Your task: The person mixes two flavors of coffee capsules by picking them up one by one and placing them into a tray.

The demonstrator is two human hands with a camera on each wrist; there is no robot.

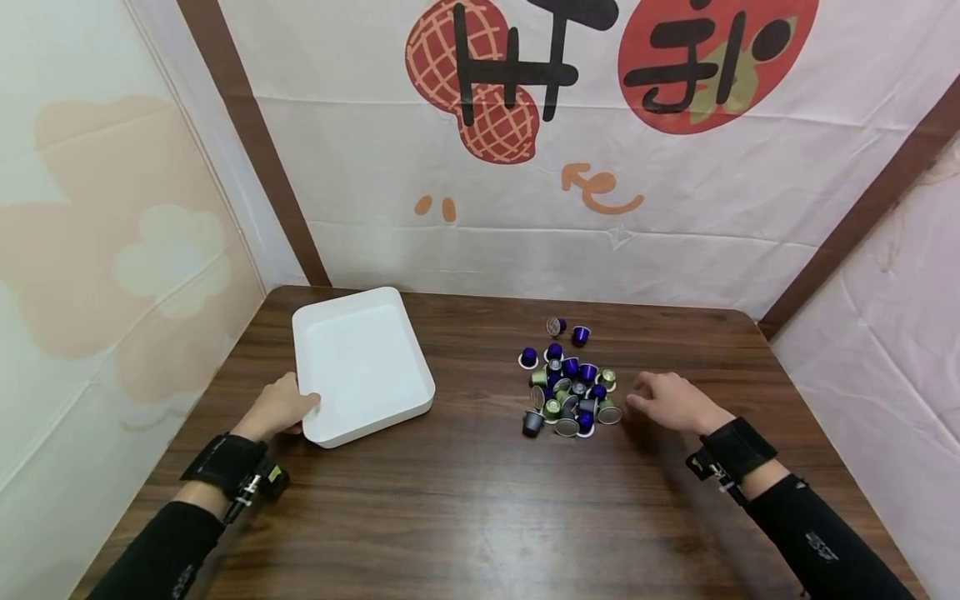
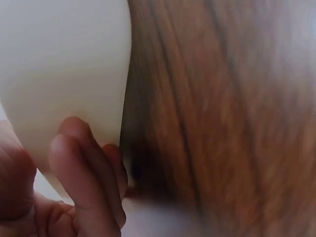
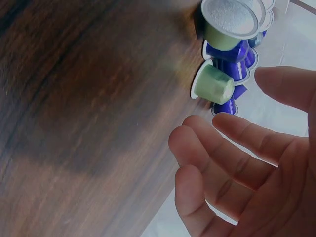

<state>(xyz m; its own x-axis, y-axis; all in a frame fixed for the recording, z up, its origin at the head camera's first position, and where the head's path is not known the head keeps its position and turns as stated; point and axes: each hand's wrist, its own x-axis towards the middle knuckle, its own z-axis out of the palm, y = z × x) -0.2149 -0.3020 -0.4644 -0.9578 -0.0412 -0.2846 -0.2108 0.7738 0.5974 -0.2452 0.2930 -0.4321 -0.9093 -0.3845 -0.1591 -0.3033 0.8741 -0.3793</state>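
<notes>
My left hand [image 1: 279, 408] grips the left edge of a shallow white tray [image 1: 363, 367], thumb over the rim. In the left wrist view its fingers [image 2: 81, 173] curl against the underside of the tray [image 2: 64, 59]. My right hand [image 1: 675, 402] is just right of a cluster of coffee capsules, with nothing in it. Seen from the right wrist, its fingers are loosely bent and apart, close to a light green capsule [image 3: 213, 83] lying on its side. The cluster mixes blue, green and grey capsules, such as a dark grey one [image 1: 532, 423] at its front left.
Two capsules, one blue [image 1: 581, 335], lie behind the cluster. The brown wooden table [image 1: 480, 500] carries everything. Printed cloth hangs along the back [image 1: 360, 192], the left side [image 1: 112, 292] and the right side [image 1: 900, 317] of the table.
</notes>
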